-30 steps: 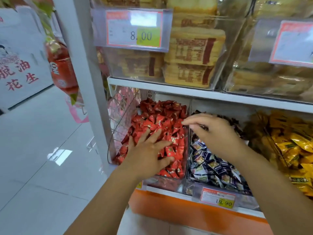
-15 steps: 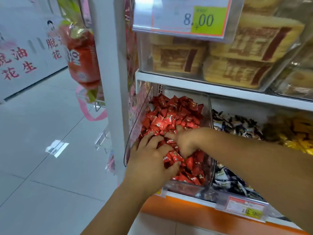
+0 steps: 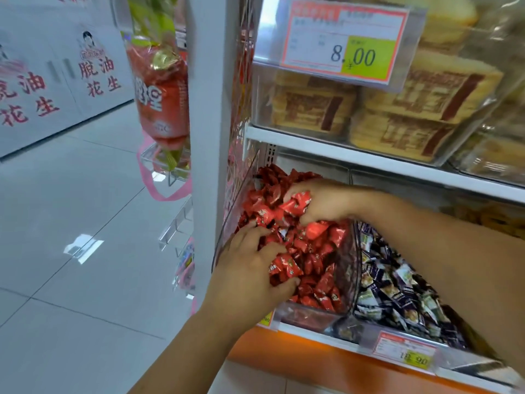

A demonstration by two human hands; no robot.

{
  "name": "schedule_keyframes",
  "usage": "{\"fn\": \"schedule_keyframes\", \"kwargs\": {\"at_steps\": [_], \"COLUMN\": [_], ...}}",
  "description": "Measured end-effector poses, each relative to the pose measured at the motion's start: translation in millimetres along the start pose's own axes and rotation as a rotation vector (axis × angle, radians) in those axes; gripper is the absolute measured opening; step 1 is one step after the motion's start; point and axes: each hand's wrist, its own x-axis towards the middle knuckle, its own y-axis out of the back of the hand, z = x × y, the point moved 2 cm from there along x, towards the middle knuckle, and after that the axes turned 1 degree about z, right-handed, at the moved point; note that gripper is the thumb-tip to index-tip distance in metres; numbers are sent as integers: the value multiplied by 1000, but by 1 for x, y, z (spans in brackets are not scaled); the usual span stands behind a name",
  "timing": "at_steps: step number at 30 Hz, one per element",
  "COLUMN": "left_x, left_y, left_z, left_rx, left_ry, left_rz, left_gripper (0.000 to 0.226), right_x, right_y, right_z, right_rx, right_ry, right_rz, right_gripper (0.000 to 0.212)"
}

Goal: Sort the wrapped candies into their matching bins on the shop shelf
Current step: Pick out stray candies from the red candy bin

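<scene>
A clear plastic bin [image 3: 315, 315] on the lower shelf is heaped with red wrapped candies [image 3: 318, 251]. My right hand [image 3: 321, 201] reaches across into the back of the heap, its fingers curled round a bunch of red candies. At the front of the same bin my left hand [image 3: 250, 268] digs into the pile, fingers bent around several red candies. Right of it, a second clear bin [image 3: 366, 334] holds dark blue and white wrapped candies [image 3: 397, 291].
A white shelf upright [image 3: 210, 109] stands just left of the red bin. The shelf above [image 3: 369, 163] carries clear boxes of tan packaged cakes [image 3: 395, 109] and a price tag [image 3: 341, 41]. Red bagged goods [image 3: 162, 92] hang left over the tiled floor [image 3: 71, 251].
My right hand left the dark candy bin, crossed left into the red bin and closed on red candies. My left hand curled deeper into the pile. The view moved closer and leftward.
</scene>
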Motion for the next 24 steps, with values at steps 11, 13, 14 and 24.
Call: {"fn": "schedule_keyframes", "kwargs": {"at_steps": [11,13,14,24], "left_x": [-4,-5,-6,-2], "left_y": [18,18,18,16], "left_z": [6,5,4,6], "left_rx": [-283,-259,-251,-126], "left_ry": [147,154,160,171], "left_rz": [151,98,87,40], "left_gripper": [92,95,95,83], "right_x": [-3,-7,-9,-20], "right_y": [-4,-1,1,-4], "right_z": [-1,8,13,1], "right_rx": [764,701,596,106], "right_ry": [-61,-68,-77,12], "right_rz": [-108,-64,-31,144], "right_gripper": [60,63,60,30]}}
